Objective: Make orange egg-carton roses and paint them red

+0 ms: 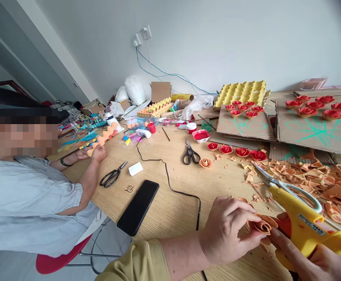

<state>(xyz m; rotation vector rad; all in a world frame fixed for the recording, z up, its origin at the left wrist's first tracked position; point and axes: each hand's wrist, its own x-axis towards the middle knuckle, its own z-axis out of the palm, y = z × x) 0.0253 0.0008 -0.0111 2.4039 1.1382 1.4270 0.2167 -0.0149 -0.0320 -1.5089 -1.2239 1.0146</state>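
At the near right of the table, the left hand [230,224] has thumb and fingers closed in a pinch on an orange foam flower [262,227]; those fingers cover its left side, and its underside is out of sight. The right hand [313,249] stretches one finger to the flower's right edge, while the others lie against a yellow glue gun [300,222]. Blur and overlap hide these, so I cannot tell whether they close round the handle. The gun's rear runs out at the right edge, and its tip is hard to make out behind the hand and flower.

Just beyond the gun, white-handled scissors [300,192] lie partly behind it, beside orange scraps [325,179] that reach the right edge. Farther off, a row of red flowers [242,152] stands near an unpainted orange one [205,162] and black scissors [191,155].

A black cable [182,192] crosses the table and passes behind the left forearm. Left of it lies a dark phone [138,207]. At the far left, a co-worker, cut off by the frame, holds a scalloped orange strip [106,136], its lower end covered by fingers.
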